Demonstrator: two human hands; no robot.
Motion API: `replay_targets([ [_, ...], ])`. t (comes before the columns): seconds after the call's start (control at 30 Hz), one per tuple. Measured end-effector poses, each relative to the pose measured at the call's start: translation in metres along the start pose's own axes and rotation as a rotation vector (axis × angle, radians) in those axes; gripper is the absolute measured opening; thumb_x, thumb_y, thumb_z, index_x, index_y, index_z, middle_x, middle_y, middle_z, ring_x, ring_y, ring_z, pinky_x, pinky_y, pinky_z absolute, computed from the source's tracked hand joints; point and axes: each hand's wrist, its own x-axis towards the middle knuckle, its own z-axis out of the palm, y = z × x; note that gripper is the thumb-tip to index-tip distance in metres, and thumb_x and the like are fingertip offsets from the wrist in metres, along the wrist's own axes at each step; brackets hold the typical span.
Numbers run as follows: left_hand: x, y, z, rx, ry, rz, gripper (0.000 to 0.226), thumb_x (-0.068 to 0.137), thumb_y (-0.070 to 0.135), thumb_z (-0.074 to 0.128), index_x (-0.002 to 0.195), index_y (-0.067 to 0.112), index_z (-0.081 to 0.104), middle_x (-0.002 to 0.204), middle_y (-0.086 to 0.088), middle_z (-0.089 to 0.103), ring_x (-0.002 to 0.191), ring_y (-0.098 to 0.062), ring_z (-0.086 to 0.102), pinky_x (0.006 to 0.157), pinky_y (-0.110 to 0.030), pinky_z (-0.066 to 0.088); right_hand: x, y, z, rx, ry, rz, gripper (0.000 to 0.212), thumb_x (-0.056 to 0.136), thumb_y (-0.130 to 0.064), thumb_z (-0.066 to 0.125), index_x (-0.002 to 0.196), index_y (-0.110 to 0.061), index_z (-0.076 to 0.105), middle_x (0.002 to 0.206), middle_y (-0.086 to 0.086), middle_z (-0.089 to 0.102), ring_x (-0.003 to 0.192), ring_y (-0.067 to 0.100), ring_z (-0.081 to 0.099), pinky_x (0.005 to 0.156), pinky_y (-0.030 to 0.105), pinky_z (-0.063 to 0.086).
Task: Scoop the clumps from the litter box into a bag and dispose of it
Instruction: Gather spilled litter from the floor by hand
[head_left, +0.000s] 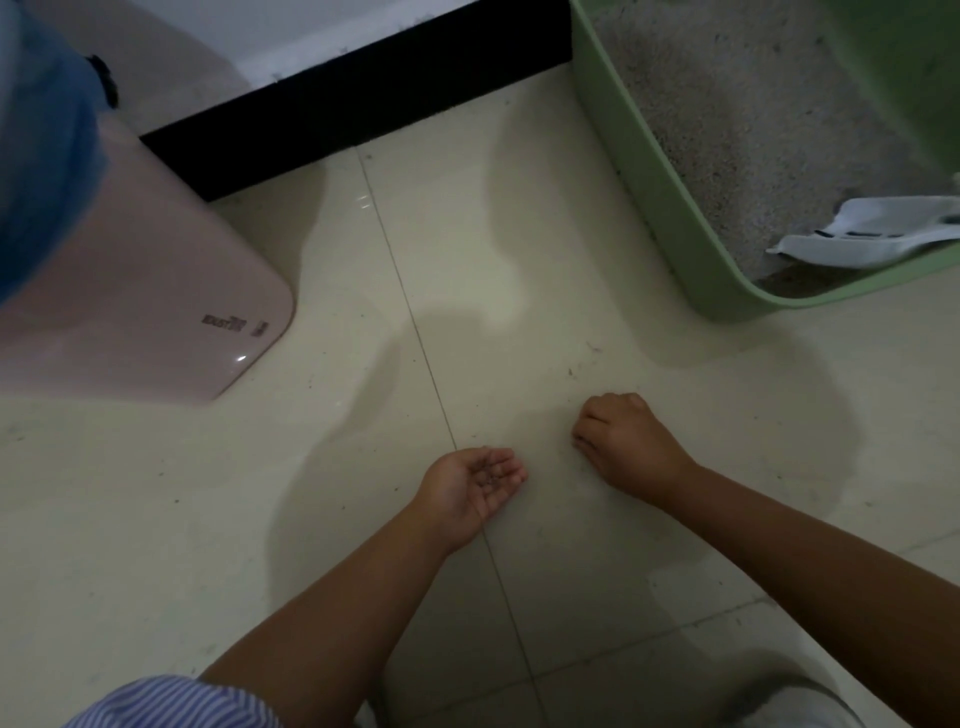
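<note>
Grains cupped in the upturned, loosely open left hand could spill if it tips, as the right hand's curled fingers pinch at floor litter.

Single head view, high, looking steeply down at tiled floor; litter box upper right corner.

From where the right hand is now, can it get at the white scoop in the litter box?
Probably yes. The right hand is down at the floor, fingers curled, and the white scoop lies in the near corner of the green litter box, uncovered. Only bare tile and the box's rim lie between; it must lift over that.
</note>
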Motion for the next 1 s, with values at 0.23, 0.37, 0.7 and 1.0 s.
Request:
replay_targets([
  [0.23, 0.001, 0.000, 0.002, -0.004, 0.004, 0.001, 0.033, 0.096, 0.007, 0.033, 0.075, -0.007, 0.055, 0.047, -0.014, 0.063, 0.043, -0.022, 0.066, 0.043, -0.022, 0.054, 0.002, -0.004, 0.001, 0.042, -0.074, 0.001, 0.022, 0.056, -0.003, 0.077, 0.051, -0.005, 0.056, 0.053, 0.011, 0.053, 0.045, 0.028, 0.053, 0.047, 0.023, 0.043],
  [0.37, 0.000, -0.001, 0.002, -0.007, 0.002, 0.007, 0.033, 0.096, 0.006, 0.033, 0.075, -0.007, 0.055, 0.047, -0.013, 0.062, 0.042, -0.022, 0.065, 0.043, -0.022, 0.054, 0.008, -0.010, -0.010, 0.080, -0.042, 0.060, 0.011, 0.070, -0.003, 0.054, 0.059, -0.004, 0.056, 0.057, 0.008, 0.051, 0.050, 0.025, 0.052, 0.050, 0.021, 0.032],
  [0.7, 0.001, -0.001, 0.004, -0.003, -0.010, -0.010, 0.034, 0.096, 0.008, 0.034, 0.077, -0.008, 0.056, 0.052, -0.016, 0.064, 0.047, -0.024, 0.067, 0.047, -0.025, 0.055, 0.003, -0.007, -0.013, 0.310, 0.040, 0.248, 0.013, 0.069, -0.006, 0.050, 0.059, -0.002, 0.058, 0.061, 0.015, 0.056, 0.053, 0.032, 0.057, 0.051, 0.031, 0.041],
  [1.0, 0.004, -0.009, 0.021, -0.003, -0.069, -0.062, 0.034, 0.096, 0.008, 0.034, 0.077, -0.007, 0.057, 0.052, -0.015, 0.065, 0.047, -0.023, 0.067, 0.046, -0.024, 0.055, -0.011, 0.014, -0.028, 0.412, 0.087, 0.326, 0.034, 0.079, -0.023, 0.047, 0.079, 0.002, 0.071, 0.077, 0.018, 0.068, 0.072, 0.031, 0.064, 0.071, 0.028, 0.048],
])
